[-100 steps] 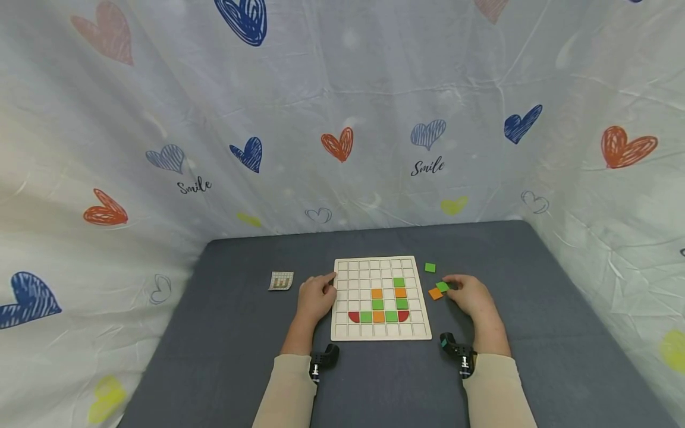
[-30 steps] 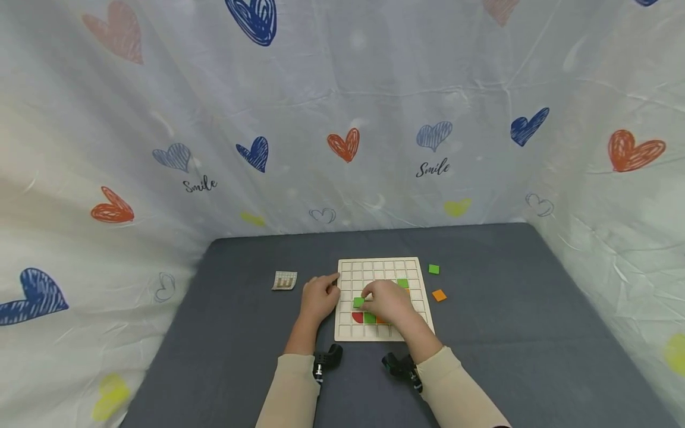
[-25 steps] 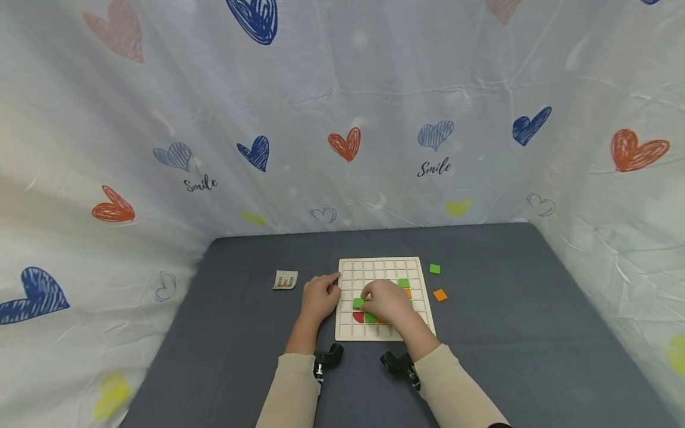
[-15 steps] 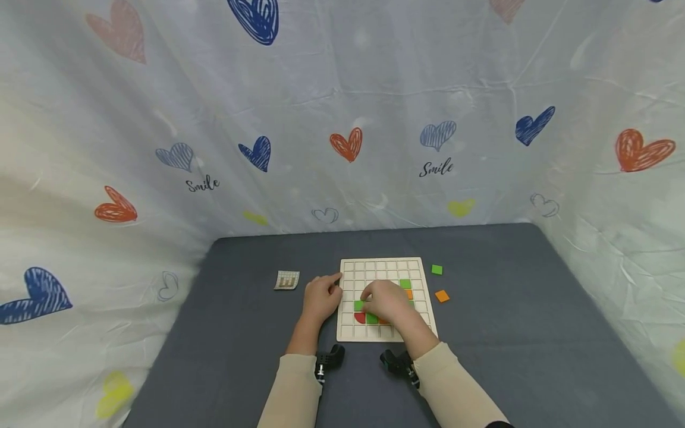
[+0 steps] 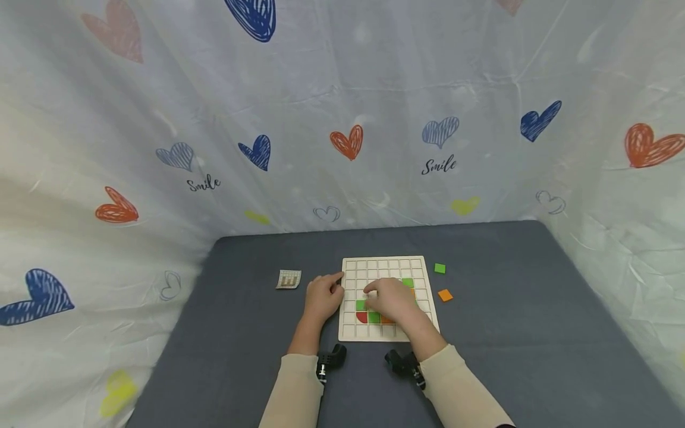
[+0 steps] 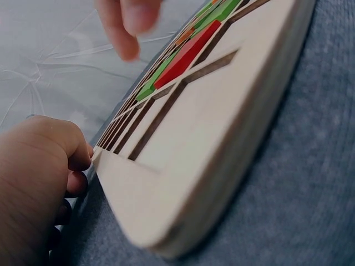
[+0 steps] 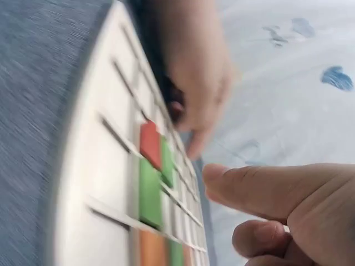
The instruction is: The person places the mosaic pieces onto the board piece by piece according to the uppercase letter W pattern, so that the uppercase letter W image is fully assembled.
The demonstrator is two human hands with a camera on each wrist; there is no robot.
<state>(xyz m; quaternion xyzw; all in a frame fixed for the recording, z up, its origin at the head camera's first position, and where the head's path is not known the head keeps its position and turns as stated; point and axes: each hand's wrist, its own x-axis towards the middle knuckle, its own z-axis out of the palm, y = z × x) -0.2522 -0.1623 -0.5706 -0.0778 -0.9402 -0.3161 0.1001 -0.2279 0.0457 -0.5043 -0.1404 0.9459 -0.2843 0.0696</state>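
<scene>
A wooden grid board (image 5: 350, 333) lies on the dark cloth. Along its left edge my left hand (image 5: 323, 296) rests, index fingertip touching the rim and the other fingers bent under. My right hand (image 5: 393, 297) hovers over the board's middle; thumb and index finger are apart with nothing between them, plain in the right wrist view. Just left of those fingers a green square tile (image 5: 361, 305) sits in a cell, directly above a red rounded tile (image 5: 362, 317). Another green tile (image 5: 374, 317) lies beside the red one. My right hand hides several tiles behind it.
Right of the board lie a loose green tile (image 5: 440, 268) and a loose orange tile (image 5: 445, 295). A small printed pattern card (image 5: 288, 279) lies to the left. A white curtain (image 5: 299, 196) with hearts hangs behind the table (image 5: 246, 333).
My right hand carried a green tile from the loose pieces to the cell above the red one, then let go and lifted slightly rightward. My left hand stayed at the board's edge.
</scene>
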